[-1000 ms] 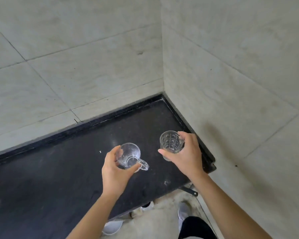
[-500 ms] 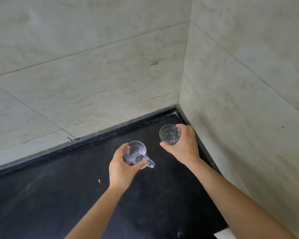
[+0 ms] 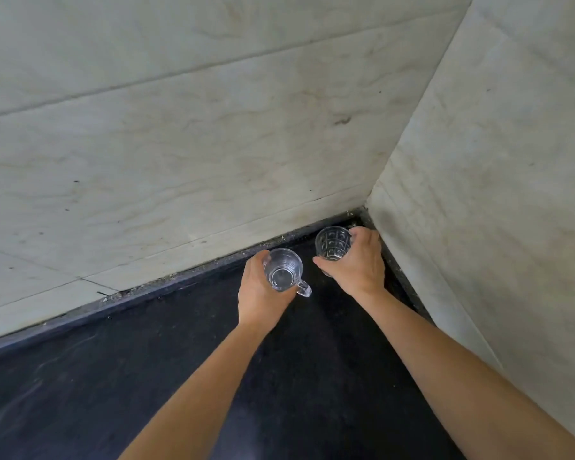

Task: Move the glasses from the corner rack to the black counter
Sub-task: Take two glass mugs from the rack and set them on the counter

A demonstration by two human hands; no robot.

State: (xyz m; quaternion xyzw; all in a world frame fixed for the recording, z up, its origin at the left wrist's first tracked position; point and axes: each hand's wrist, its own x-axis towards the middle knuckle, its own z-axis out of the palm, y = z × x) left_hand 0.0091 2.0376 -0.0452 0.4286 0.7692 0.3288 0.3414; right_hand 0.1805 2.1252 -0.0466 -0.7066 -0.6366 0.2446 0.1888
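My left hand (image 3: 258,293) grips a clear glass mug (image 3: 284,268) with a small handle pointing right, held upright just over the black counter (image 3: 146,376) near its back edge. My right hand (image 3: 356,263) holds a clear patterned tumbler (image 3: 332,242) upright, close to the counter's far right corner. Whether either glass touches the counter is unclear. The corner rack is out of view.
Pale marble-tiled walls (image 3: 180,144) meet at the corner behind the glasses, with the right wall (image 3: 495,177) close beside my right hand. Specks of grit lie along the counter's back edge (image 3: 166,280).
Both hands have carried their glasses forward and deeper into the far right corner of the counter. The view has moved closer, and the counter's front edge and the floor have dropped out of sight.
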